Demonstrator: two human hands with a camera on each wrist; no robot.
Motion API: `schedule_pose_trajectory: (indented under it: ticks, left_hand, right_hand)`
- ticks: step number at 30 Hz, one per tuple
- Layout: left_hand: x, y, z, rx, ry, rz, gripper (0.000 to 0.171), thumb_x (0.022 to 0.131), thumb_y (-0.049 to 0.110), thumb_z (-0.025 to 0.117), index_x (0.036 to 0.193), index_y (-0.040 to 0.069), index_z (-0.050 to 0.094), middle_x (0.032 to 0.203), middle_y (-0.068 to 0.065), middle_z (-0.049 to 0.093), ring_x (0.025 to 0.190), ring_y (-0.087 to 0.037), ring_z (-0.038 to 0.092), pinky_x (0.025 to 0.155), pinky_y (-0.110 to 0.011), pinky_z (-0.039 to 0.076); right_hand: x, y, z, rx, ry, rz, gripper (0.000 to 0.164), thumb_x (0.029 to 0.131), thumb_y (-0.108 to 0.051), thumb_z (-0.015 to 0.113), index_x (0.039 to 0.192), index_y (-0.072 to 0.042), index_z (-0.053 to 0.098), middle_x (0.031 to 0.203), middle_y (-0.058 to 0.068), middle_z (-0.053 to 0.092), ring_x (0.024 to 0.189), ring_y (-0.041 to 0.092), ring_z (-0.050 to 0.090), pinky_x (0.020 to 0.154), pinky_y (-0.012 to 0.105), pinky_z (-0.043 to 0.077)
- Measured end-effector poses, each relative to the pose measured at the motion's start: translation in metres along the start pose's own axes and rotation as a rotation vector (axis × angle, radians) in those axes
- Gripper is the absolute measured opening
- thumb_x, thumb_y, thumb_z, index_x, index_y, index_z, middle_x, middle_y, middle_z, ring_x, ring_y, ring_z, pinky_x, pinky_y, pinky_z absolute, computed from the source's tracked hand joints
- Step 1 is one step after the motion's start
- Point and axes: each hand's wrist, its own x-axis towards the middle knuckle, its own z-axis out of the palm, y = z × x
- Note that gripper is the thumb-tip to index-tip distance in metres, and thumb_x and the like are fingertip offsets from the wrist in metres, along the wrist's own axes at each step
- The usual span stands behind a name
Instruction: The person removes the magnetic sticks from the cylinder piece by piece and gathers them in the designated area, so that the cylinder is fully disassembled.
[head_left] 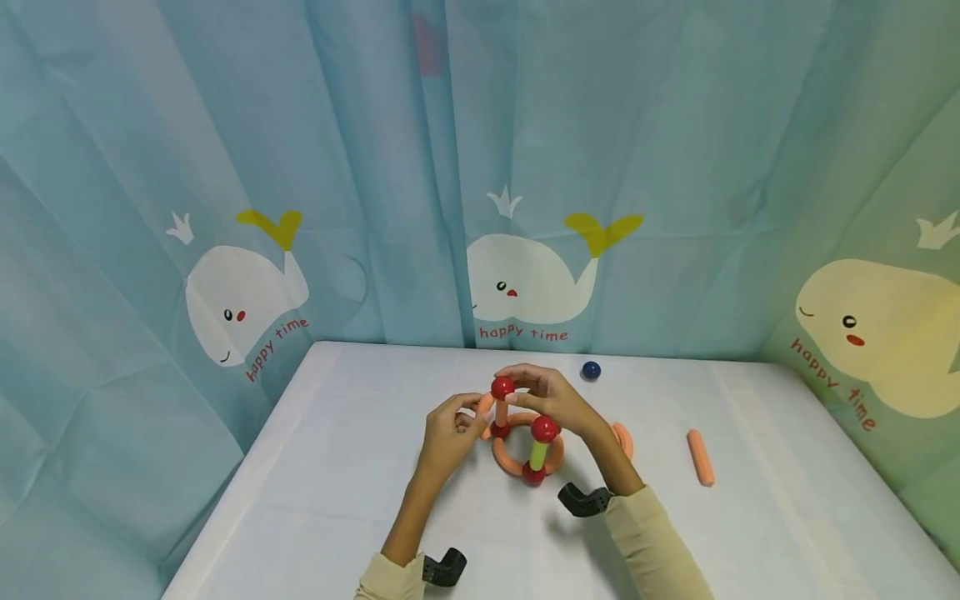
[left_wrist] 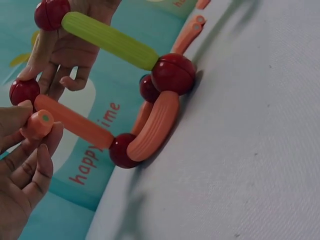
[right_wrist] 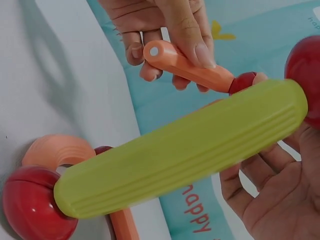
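Observation:
My left hand (head_left: 450, 437) pinches an orange magnetic rod (right_wrist: 187, 69), whose bare end shows a small round magnet. That rod's far end is right at a red ball (head_left: 502, 387) on top of an upright orange rod (left_wrist: 75, 122). Thumb and fingers of my right hand (head_left: 551, 398) pinch this ball. Below, curved orange pieces (left_wrist: 157, 127) and red balls form a ring lying on the table. A green rod (head_left: 538, 455) also stands up from the ring, a red ball (head_left: 545, 429) at its top and another red ball (left_wrist: 173, 74) at its foot.
Behind the right hand lies a dark blue ball (head_left: 591, 370). A curved orange piece (head_left: 623, 442) is partly hidden by the right forearm, and a straight orange rod (head_left: 701, 457) lies farther right. A whale-printed curtain (head_left: 390, 250) hangs along the white table's (head_left: 315, 467) back edge.

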Motion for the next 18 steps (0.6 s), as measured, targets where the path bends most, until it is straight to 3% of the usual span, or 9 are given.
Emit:
schedule_pose_trajectory:
  ticks: [4,8,15,18]
  left_hand:
    - [0.0004,0.0003,-0.001,-0.026,-0.005,0.015,0.025,0.089,0.02,0.072,0.112,0.009,0.068,0.1,-0.01,0.068,0.066,-0.019,0.067,0.056,-0.018,0.045]
    - [0.0008,0.0005,-0.0018,-0.01,-0.01,0.028,0.025,0.09,0.021,0.071,0.112,0.009,0.068,0.1,-0.009,0.067,0.067,-0.016,0.067,0.058,-0.018,0.048]
    - [-0.0007,-0.0008,-0.006,0.102,-0.056,0.069,0.021,0.09,0.015,0.071,0.11,0.009,0.07,0.098,-0.005,0.068,0.072,-0.011,0.067,0.065,-0.021,0.054]
    - [0.0001,-0.0019,-0.0094,0.146,-0.077,0.041,0.021,0.09,0.015,0.07,0.111,0.009,0.07,0.099,-0.006,0.069,0.074,-0.012,0.069,0.064,-0.021,0.054]
  right_hand:
    - [0.0007,-0.0008,0.0004,-0.024,-0.005,-0.013,0.033,0.095,-0.005,0.06,0.127,0.0,0.058,0.12,0.021,0.064,0.113,0.033,0.061,0.092,0.027,0.052]
    - [0.0021,-0.0016,0.0001,-0.023,-0.011,-0.015,0.032,0.095,-0.005,0.061,0.126,-0.001,0.059,0.119,0.021,0.065,0.113,0.036,0.061,0.092,0.028,0.052]
    - [0.0033,-0.0009,-0.0001,-0.016,-0.007,0.008,0.033,0.095,-0.005,0.06,0.127,0.001,0.058,0.12,0.022,0.064,0.113,0.031,0.061,0.093,0.026,0.051]
    - [0.0034,-0.0011,-0.0002,-0.019,0.004,0.007,0.033,0.095,-0.005,0.06,0.127,0.0,0.058,0.12,0.022,0.064,0.113,0.031,0.062,0.092,0.026,0.051]
